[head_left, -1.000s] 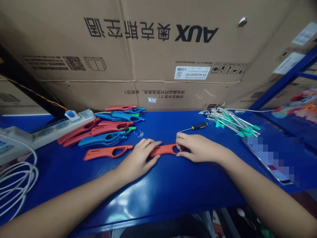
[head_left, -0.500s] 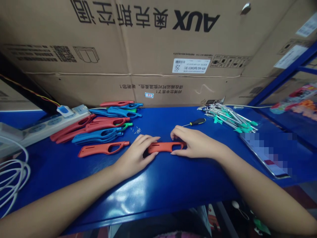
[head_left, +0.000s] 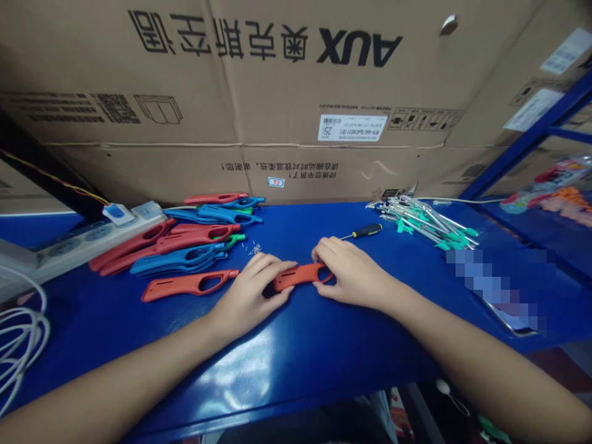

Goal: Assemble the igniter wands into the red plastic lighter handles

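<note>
Between my hands, a red plastic casing [head_left: 298, 277] with an oval opening lies at the middle of the blue table. My left hand [head_left: 252, 290] pinches its left end with thumb and fingers. Its right end, by the opening, is gripped by my right hand [head_left: 349, 269]. Another red casing [head_left: 185, 285] lies left of my left hand. Beyond it are stacked blue casings [head_left: 178, 259] and more red casings [head_left: 197, 237]. Tiny pale pins or screws [head_left: 255, 248] are scattered behind my left hand. A black and yellow screwdriver [head_left: 367, 230] rests behind my right hand.
A large cardboard box [head_left: 277, 80] stands along the back of the blue table [head_left: 296, 357]. At the left are a power strip [head_left: 92, 237] and a coiled white cable [head_left: 23, 345]. Metal rods with green parts [head_left: 425, 222] and a phone [head_left: 509, 311] lie right.
The red casing between my hands has tilted slightly, its right end higher. My right hand has shifted a little left and covers more of that end. The camera view has moved slightly.
</note>
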`<state>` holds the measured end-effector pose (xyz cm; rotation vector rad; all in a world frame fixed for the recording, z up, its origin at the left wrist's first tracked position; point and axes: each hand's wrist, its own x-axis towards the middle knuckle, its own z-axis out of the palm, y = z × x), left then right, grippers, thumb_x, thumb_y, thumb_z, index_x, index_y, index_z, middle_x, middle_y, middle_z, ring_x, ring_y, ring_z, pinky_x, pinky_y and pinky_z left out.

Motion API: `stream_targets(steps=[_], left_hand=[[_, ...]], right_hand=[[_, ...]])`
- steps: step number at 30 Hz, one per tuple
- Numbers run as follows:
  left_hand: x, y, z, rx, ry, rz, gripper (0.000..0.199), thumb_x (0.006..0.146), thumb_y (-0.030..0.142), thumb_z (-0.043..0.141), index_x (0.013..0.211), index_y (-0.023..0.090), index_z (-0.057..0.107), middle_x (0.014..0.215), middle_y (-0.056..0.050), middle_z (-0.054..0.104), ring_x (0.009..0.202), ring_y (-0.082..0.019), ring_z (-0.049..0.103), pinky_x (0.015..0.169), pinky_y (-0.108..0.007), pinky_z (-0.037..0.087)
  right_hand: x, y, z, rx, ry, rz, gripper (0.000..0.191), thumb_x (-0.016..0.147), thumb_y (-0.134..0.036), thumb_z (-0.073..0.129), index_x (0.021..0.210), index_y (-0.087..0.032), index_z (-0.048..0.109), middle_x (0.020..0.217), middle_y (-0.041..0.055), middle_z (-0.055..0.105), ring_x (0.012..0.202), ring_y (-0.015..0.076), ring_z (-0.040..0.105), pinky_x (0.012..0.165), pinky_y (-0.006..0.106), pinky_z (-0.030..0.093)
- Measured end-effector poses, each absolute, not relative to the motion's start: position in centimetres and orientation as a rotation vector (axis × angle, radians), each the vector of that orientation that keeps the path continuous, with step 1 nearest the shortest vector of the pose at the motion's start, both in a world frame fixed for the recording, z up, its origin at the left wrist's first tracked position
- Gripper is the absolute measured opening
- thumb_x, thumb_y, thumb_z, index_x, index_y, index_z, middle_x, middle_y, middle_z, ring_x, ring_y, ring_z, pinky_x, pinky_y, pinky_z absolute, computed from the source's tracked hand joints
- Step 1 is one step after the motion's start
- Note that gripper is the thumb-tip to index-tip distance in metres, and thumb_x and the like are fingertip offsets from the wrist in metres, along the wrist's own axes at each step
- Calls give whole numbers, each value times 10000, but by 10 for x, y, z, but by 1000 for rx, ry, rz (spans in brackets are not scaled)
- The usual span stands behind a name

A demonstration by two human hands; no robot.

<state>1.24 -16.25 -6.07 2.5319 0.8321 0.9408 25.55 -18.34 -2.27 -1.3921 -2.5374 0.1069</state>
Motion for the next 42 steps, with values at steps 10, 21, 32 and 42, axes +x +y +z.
stream_targets(steps=[10, 21, 32, 42], left_hand=[[15, -160, -62, 2561, 794, 914, 322, 942, 265, 637, 1259, 217, 611, 1043, -63, 678, 975, -219, 627, 919, -394, 516], [19, -164, -63, 2646, 696, 919, 365, 952, 196, 621, 1314, 209, 575, 1134, -88, 685, 1018, -223, 614, 915, -383, 523], [17, -164, -62, 2668, 682, 971, 372, 944, 157, 633, 1308, 197, 566, 1139, -90, 677, 1026, -220, 603, 935, -388, 505], [13, -160, -62, 2606, 764, 923, 409, 932, 181, 641, 1329, 192, 547, 1142, -91, 664, 1066, -234, 610, 985, -408, 502]], right_hand=[[261, -178, -19, -1398, -2522, 246, 245, 747, -264, 701, 930, -183, 559, 975, 68, 649, 909, 228, 577, 779, 324, 438], [259, -189, -10, -1492, -2610, 182, 176, 768, -249, 661, 882, -170, 553, 921, 80, 632, 832, 224, 577, 733, 325, 425], [254, -192, -14, -1519, -2554, 157, 150, 771, -205, 636, 870, -183, 525, 907, 83, 614, 890, 247, 572, 785, 339, 440], [253, -185, -21, -1421, -2484, 244, 251, 776, -181, 641, 922, -209, 439, 879, 38, 582, 818, 206, 528, 717, 302, 388]])
